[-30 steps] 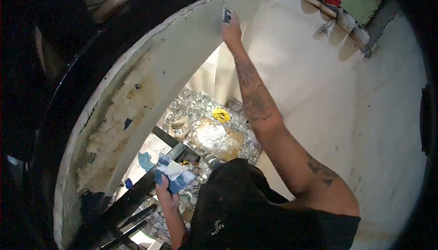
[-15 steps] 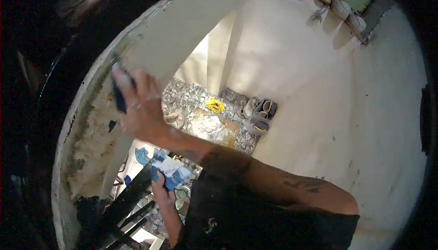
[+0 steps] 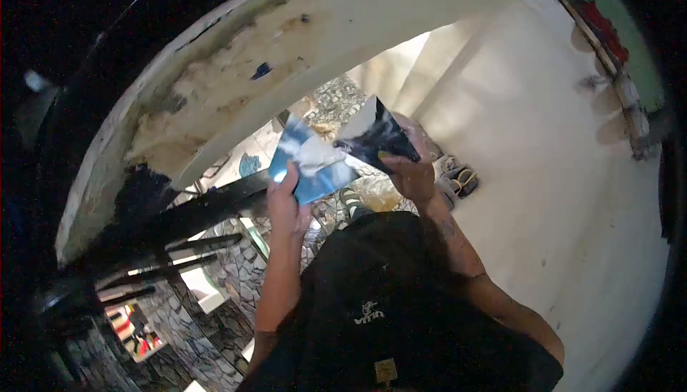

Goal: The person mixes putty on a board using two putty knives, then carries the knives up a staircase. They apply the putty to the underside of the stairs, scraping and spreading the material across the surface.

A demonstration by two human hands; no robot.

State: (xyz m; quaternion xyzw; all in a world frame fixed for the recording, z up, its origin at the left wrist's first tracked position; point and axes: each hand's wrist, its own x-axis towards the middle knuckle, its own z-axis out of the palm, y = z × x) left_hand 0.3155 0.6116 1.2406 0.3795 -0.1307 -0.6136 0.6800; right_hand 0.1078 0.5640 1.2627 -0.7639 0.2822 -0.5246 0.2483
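My left hand (image 3: 285,209) grips a flat blue spreader (image 3: 325,188), its thumb on top and white paste (image 3: 311,152) smeared across the face. Opposite it, my right hand (image 3: 415,176) is closed on a black spreader (image 3: 368,145), which also carries white paste. The two blades meet or overlap in front of my chest; exact contact is hard to tell. Up and to the left of both hands, the curved wall edge (image 3: 336,23) bears a rough, stained patch (image 3: 215,95) with dark spots.
A black railing (image 3: 207,206) slants below the curved edge at left. Shoes (image 3: 461,183) stand by the pale wall (image 3: 529,170) at right. Stone-patterned floor (image 3: 240,270) lies below. A ledge with red cloth (image 3: 605,30) runs along the upper right.
My right hand has come down from the stained patch to the blue spreader, bringing the black one against or over it. My left hand is now higher in view, and the view has shifted.
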